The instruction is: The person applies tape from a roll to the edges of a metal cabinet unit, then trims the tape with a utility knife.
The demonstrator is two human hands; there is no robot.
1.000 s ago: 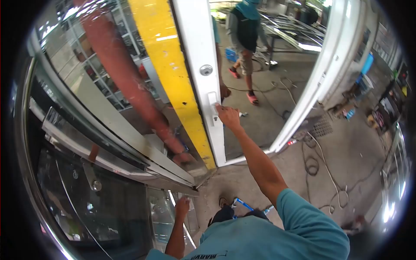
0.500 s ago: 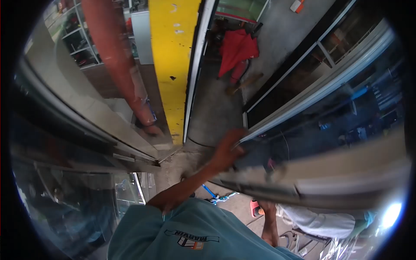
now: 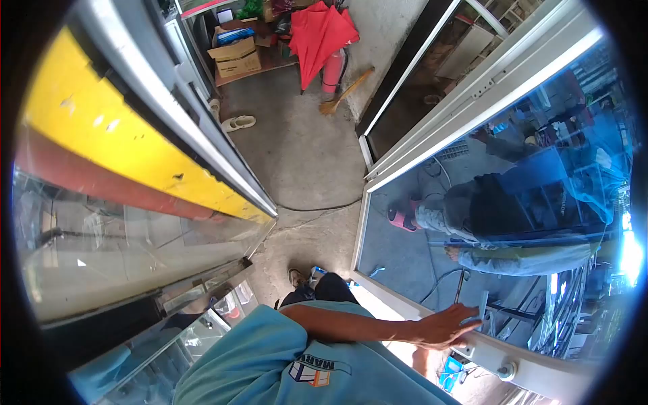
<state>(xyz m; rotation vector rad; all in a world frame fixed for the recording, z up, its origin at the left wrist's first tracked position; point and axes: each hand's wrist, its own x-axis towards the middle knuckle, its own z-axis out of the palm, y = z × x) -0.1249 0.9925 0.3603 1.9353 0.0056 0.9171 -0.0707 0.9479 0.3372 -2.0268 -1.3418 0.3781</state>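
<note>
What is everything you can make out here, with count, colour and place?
glass door: 1, white-framed, right
round lock: 1, metallic, on door frame
cardboard box: 1, brown, back left
umbrella: 1, red, back
cylinder: 1, red, below umbrella
broom: 1, tan, beside wall
clogs: 2, cream, floor, back left
cable: 1, black, across doorway floor
post: 1, yellow, left
glass panels: several, clear, lower left
other person: 1, dark and grey clothing, in door glass
shirt: 1, teal, bottom
left hand: 1, bare, over door frame near lock
right hand: 1, bare, partly hidden, seemingly below left
</note>
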